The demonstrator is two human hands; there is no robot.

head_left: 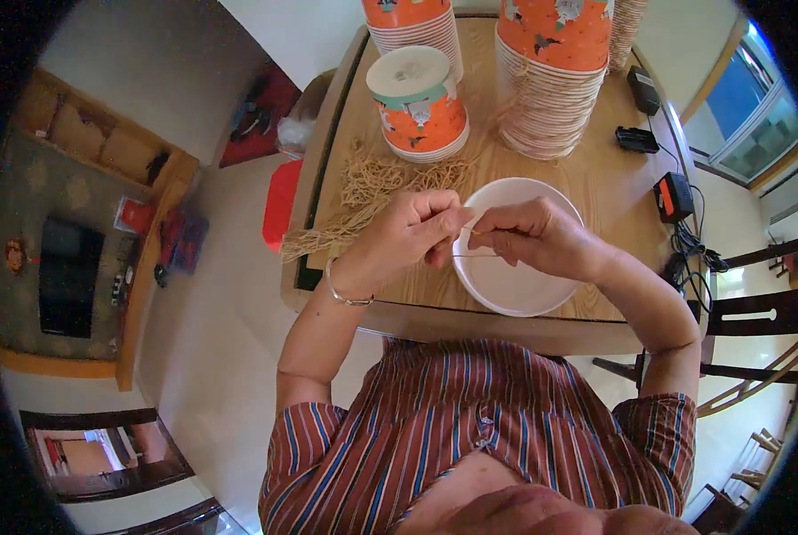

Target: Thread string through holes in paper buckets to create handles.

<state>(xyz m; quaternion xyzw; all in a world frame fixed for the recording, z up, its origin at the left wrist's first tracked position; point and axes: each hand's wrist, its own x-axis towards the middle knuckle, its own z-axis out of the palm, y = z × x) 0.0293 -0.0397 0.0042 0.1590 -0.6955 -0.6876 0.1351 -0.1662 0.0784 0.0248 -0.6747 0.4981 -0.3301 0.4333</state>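
My left hand point(414, 230) and my right hand point(546, 237) are close together, each with its fingers pinched on a thin tan cord point(476, 257). A short length of the cord runs between them, over the left side of a round white bowl or tub point(526, 305). The cord's ends are hidden by my fingers. Beyond my left hand, a loose heap of tan cords point(377, 189) spreads over the table. An orange paper tub point(424, 127) with a green band stands upside down just past the heap, its pale base upward.
Stacked orange-and-white tubs point(551, 98) rise at the back of the wooden table point(613, 192), with another stack point(414, 34) to their left. Black chargers and a battery-like block point(674, 198) lie at the right edge beside tangled cables point(691, 250). A dark wooden chair point(756, 308) stands to the right.
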